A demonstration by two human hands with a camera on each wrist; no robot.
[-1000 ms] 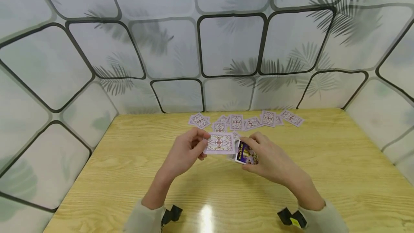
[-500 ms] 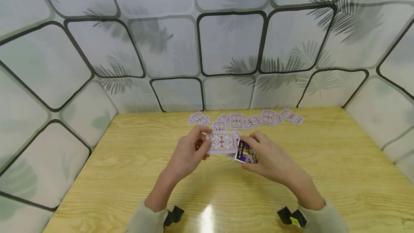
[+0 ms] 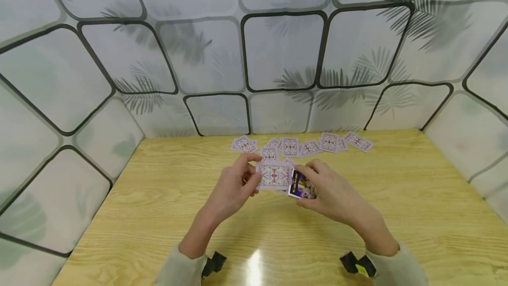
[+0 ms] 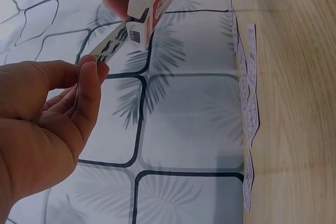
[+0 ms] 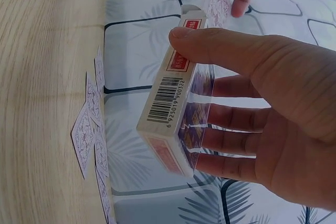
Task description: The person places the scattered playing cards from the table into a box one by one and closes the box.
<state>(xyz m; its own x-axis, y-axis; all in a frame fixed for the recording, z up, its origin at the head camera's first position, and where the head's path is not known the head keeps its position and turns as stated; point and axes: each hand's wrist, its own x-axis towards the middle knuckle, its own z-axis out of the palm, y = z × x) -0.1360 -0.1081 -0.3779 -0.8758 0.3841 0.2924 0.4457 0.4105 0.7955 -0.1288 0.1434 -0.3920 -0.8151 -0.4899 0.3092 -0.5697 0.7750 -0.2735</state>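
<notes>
My left hand point(image 3: 232, 186) pinches a playing card point(image 3: 274, 176) by its left end, between thumb and fingers. Its pale, purple-patterned back faces up in the head view; black marks show on the other side point(image 4: 113, 44) in the left wrist view. In my right hand point(image 3: 333, 193) is a card box point(image 3: 302, 185), gripped by its sides. A barcode and red panels mark the box point(image 5: 170, 95) in the right wrist view. The card's far end reaches the open end of the box; whether it is inside I cannot tell.
Several playing cards point(image 3: 289, 147) lie face down, scattered and partly overlapping, along the far part of the wooden table point(image 3: 166, 189). Behind them rises a pale patterned backdrop point(image 3: 283, 52), with side panels to left and right.
My left hand has moved slightly right, carrying the card closer against the box's open end. My right hand and the box have stayed nearly still.
</notes>
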